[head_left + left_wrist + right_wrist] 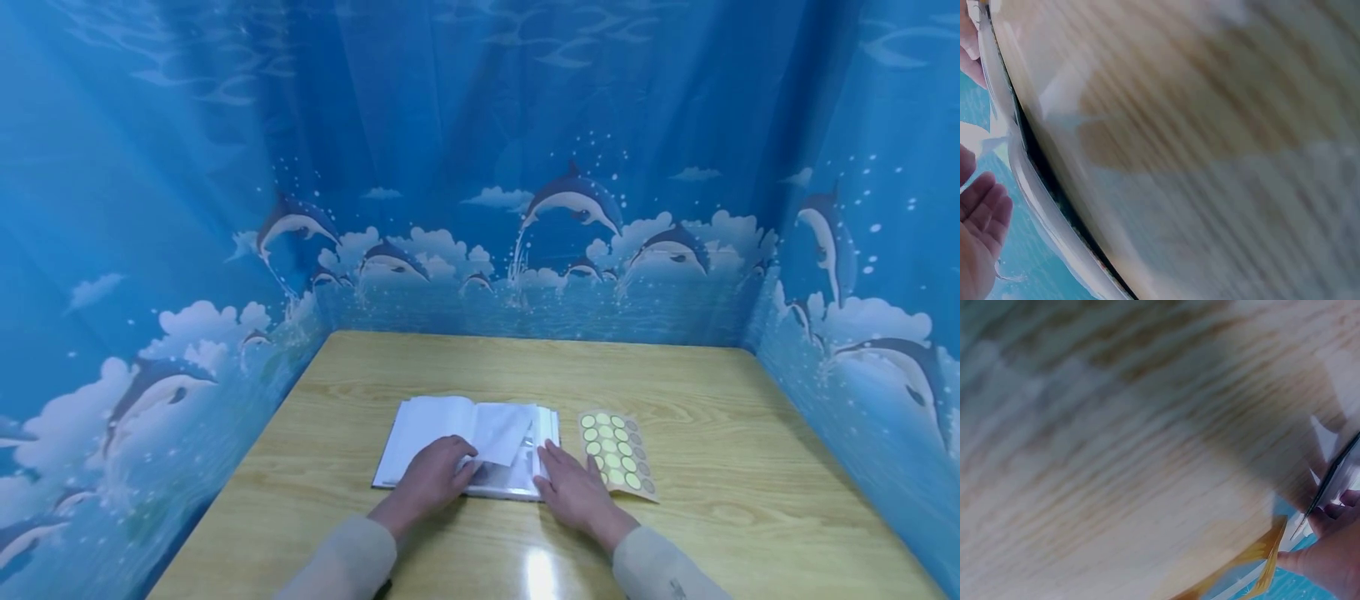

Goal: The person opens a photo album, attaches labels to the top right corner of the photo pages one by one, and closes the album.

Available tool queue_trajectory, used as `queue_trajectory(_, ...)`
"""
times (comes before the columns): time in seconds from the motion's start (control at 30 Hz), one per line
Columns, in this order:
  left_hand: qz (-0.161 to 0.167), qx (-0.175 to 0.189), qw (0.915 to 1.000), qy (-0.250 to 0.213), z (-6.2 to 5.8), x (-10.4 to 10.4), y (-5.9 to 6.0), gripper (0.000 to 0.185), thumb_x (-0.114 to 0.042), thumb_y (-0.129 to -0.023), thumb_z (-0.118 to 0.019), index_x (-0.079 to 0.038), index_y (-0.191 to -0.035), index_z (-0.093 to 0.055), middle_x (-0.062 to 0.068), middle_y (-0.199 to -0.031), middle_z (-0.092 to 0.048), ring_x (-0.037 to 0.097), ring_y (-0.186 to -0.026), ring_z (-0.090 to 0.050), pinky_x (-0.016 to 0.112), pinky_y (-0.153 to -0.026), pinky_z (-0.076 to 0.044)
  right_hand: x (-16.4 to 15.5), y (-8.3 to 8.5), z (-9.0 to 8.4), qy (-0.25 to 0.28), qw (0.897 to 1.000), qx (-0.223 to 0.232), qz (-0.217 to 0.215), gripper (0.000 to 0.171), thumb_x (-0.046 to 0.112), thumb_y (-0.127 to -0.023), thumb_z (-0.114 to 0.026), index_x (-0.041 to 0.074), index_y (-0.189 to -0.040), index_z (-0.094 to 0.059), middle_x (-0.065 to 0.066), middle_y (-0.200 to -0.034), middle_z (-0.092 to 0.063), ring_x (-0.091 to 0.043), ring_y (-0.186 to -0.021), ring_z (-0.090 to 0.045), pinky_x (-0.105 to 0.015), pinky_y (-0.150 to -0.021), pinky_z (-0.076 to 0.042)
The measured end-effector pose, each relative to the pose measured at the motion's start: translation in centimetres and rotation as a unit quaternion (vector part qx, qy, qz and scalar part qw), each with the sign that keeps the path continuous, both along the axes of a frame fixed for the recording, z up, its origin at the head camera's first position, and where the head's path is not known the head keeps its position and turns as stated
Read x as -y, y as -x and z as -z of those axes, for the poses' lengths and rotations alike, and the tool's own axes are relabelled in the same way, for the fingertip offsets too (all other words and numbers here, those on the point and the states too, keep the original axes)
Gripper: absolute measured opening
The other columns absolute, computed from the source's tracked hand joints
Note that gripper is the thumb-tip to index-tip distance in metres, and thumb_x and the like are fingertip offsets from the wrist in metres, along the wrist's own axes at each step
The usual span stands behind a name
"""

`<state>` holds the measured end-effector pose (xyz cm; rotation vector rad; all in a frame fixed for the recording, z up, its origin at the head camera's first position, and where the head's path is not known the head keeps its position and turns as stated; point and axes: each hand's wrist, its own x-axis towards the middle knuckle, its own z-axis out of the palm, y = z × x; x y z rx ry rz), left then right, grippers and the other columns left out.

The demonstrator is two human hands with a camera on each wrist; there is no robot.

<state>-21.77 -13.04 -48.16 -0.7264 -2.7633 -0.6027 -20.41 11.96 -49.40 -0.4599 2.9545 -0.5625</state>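
With the open book (465,446) lying mid-table, the left hand (435,477) pinches a lifting page (501,433) while the right hand (572,487) presses flat on its right edge, so page-turning seems underway, calling for a gentle sweep leftward.

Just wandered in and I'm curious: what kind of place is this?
Probably a small makeshift booth: a wooden table walled on three sides by blue dolphin curtains, with an open book and a sticker sheet on it.
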Motion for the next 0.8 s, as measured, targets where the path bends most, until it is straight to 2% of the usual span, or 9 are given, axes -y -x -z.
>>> queue_trajectory(0.17,-0.077,0.054,0.9942,-0.053,-0.1,-0.2,-0.2,0.009,-0.012,-0.087,-0.068,-0.008,-0.094,-0.072,0.0,-0.09,-0.069,0.016,-0.086,-0.065,0.036,-0.077,-0.056,0.0,0.1,0.1,-0.007,1.0,-0.003,-0.004,0.058,0.037,-0.104,-0.047,0.006,-0.152,-0.037,-0.012,-0.16,-0.029,-0.032,-0.145,-0.029,-0.07,-0.113,-0.009)
queue_trajectory(0.27,-0.105,0.074,0.9879,-0.087,-0.2,-0.1,-0.2,0.004,-0.013,-0.087,-0.067,-0.011,-0.088,-0.07,-0.004,-0.083,-0.066,0.012,-0.077,-0.062,0.034,-0.071,-0.055,0.0,0.1,0.1,-0.008,1.0,-0.005,-0.005,0.058,0.037,-0.104,-0.047,0.006,-0.152,-0.037,-0.012,-0.159,-0.029,-0.032,-0.145,-0.029,-0.07,-0.113,-0.009)
queue_trajectory(0.37,-0.123,0.073,0.9815,-0.127,-0.2,0.2,-0.1,0.013,-0.015,-0.09,-0.065,-0.013,-0.077,-0.064,-0.006,-0.07,-0.058,0.01,-0.064,-0.053,0.028,-0.059,-0.049,0.0,0.2,0.1,-0.01,1.0,-0.005,-0.004,0.058,0.037,-0.104,-0.047,0.006,-0.152,-0.037,-0.012,-0.16,-0.029,-0.032,-0.145,-0.028,-0.069,-0.113,-0.008)
queue_trajectory(0.47,-0.141,0.056,0.9727,-0.176,-0.3,0.6,0.1,0.024,-0.018,-0.093,-0.063,-0.012,-0.07,-0.057,-0.005,-0.062,-0.051,0.011,-0.056,-0.045,0.026,-0.05,-0.04,0.0,0.2,0.1,-0.012,1.0,-0.003,-0.001,0.058,0.037,-0.103,-0.047,0.007,-0.152,-0.037,-0.011,-0.16,-0.029,-0.031,-0.146,-0.028,-0.069,-0.114,-0.008)
queue_trajectory(0.53,-0.151,0.045,0.9649,-0.21,-0.3,0.9,0.2,0.021,-0.018,-0.094,-0.064,-0.009,-0.076,-0.061,-0.004,-0.062,-0.052,0.01,-0.056,-0.045,0.025,-0.049,-0.04,0.0,0.1,0.0,-0.013,1.0,-0.001,0.0,0.058,0.037,-0.104,-0.047,0.007,-0.152,-0.036,-0.011,-0.16,-0.028,-0.031,-0.146,-0.028,-0.069,-0.114,-0.008)
queue_trajectory(0.6,-0.158,0.038,0.9568,-0.241,-0.4,1.2,0.3,0.011,-0.016,-0.092,-0.066,-0.005,-0.09,-0.067,-0.003,-0.065,-0.057,0.009,-0.058,-0.049,0.025,-0.051,-0.042,0.1,0.1,0.0,-0.011,1.0,-0.001,-0.001,0.058,0.036,-0.103,-0.047,0.006,-0.152,-0.037,-0.012,-0.16,-0.029,-0.032,-0.145,-0.028,-0.069,-0.113,-0.008)
queue_trajectory(0.63,-0.16,0.038,0.9523,-0.257,-0.5,1.4,0.3,0.014,-0.014,-0.09,-0.067,-0.004,-0.1,-0.068,-0.001,-0.068,-0.059,0.009,-0.059,-0.05,0.026,-0.052,-0.043,0.1,0.0,0.0,-0.009,1.0,-0.003,-0.002,0.058,0.036,-0.103,-0.047,0.005,-0.151,-0.038,-0.013,-0.159,-0.03,-0.032,-0.145,-0.029,-0.07,-0.113,-0.008)
queue_trajectory(0.7,-0.166,0.041,0.9439,-0.283,-0.7,1.9,0.2,0.032,-0.009,-0.087,-0.069,-0.003,-0.118,-0.065,0.005,-0.073,-0.063,0.01,-0.06,-0.051,0.027,-0.053,-0.046,0.0,0.0,0.0,-0.007,1.0,-0.006,-0.004,0.057,0.035,-0.103,-0.048,0.005,-0.151,-0.039,-0.013,-0.159,-0.031,-0.033,-0.145,-0.03,-0.071,-0.112,-0.009)
queue_trajectory(0.8,-0.182,0.058,0.931,-0.311,-1.0,2.6,0.1,0.05,-0.006,-0.085,-0.069,-0.002,-0.133,-0.056,0.016,-0.084,-0.066,0.013,-0.06,-0.052,0.03,-0.056,-0.048,0.0,-0.1,0.0,-0.006,1.0,-0.01,-0.005,0.056,0.035,-0.103,-0.047,0.004,-0.15,-0.039,-0.014,-0.158,-0.032,-0.033,-0.144,-0.031,-0.071,-0.112,-0.01)
